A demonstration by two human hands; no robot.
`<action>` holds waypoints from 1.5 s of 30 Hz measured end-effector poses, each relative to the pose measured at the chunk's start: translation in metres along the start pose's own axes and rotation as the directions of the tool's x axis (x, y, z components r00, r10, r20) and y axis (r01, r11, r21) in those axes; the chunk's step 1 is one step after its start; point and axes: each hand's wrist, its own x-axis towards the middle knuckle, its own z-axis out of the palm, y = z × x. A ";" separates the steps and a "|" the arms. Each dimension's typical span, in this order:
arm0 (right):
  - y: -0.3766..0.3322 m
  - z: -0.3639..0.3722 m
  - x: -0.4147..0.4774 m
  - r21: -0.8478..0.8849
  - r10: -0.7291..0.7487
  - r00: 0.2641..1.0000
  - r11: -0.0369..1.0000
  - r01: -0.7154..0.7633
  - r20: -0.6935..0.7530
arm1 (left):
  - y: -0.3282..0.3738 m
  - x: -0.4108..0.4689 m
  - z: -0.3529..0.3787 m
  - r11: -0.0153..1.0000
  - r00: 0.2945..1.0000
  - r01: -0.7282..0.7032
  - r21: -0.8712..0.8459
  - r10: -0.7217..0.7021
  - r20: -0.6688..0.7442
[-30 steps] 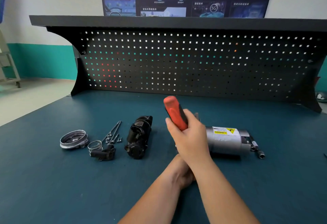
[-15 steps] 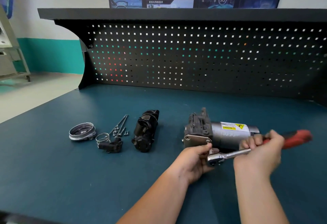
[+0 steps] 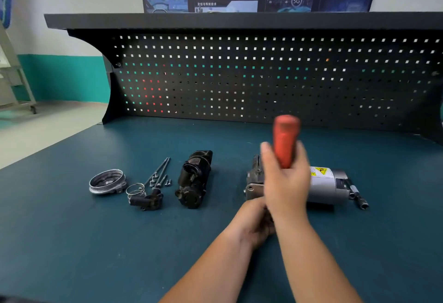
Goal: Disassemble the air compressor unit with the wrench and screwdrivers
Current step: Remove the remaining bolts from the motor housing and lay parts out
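Note:
The air compressor unit [image 3: 323, 186], a silver cylinder with a yellow warning label and a grey metal head at its left end, lies on the blue bench. My right hand [image 3: 285, 183] grips the red handle of the ratchet wrench [image 3: 285, 139], which stands almost upright and blurred in front of the unit. My left hand [image 3: 254, 223] sits low at the unit's left front, fingers curled around the wrench head or the part there; the right hand hides which. The wrench's head is hidden.
To the left lie a black removed housing [image 3: 195, 179], a black elbow fitting [image 3: 148, 201], wire clips [image 3: 135, 190], long bolts and small screws [image 3: 159, 174], and a round metal cap [image 3: 106, 181]. A socket extension [image 3: 358, 197] lies at the unit's right end. A black pegboard [image 3: 263, 80] stands behind.
The wrench handle has swung from pointing right, low over the bench, up and leftward to nearly upright. My left hand stays at the unit's left front.

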 end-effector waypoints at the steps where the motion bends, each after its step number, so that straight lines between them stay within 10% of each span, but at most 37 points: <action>1: -0.001 -0.006 0.005 0.139 0.109 0.988 0.986 -0.094 -0.111 | 0.000 0.000 0.001 1.000 1.000 0.014 -0.013 -0.014 -0.017; 4: 0.006 -0.037 0.023 0.576 0.439 0.840 0.794 -0.196 -0.319 | 0.000 0.001 0.003 0.990 0.997 0.021 -0.142 -0.031 -0.065; 10: 0.037 -0.085 0.023 0.855 0.838 0.509 0.400 -0.330 -0.196 | -0.003 -0.001 0.008 0.993 0.998 0.025 -0.117 -0.031 -0.050; 21: 0.011 -0.088 0.016 0.825 0.656 0.735 0.504 -0.257 -0.172 | -0.001 0.001 0.003 0.990 0.999 0.037 -0.134 -0.041 -0.026; 28: 0.006 -0.110 0.004 0.809 0.688 0.719 0.476 -0.344 -0.099 | -0.004 0.005 0.003 0.984 0.998 0.028 -0.178 -0.036 -0.045; 33: 0.005 -0.167 0.036 0.567 0.711 0.702 0.561 -0.602 0.042 | -0.009 0.010 0.001 0.987 0.997 0.007 -0.161 -0.019 -0.077; 38: 0.031 -0.221 0.095 -0.042 0.731 0.683 0.682 -0.730 0.009 | -0.010 0.013 0.000 0.985 0.996 -0.018 -0.170 0.002 -0.094; 45: 0.099 -0.230 0.131 -0.636 0.670 0.724 0.490 -0.596 -0.162 | -0.013 0.018 0.002 0.980 0.988 -0.077 -0.181 0.051 -0.147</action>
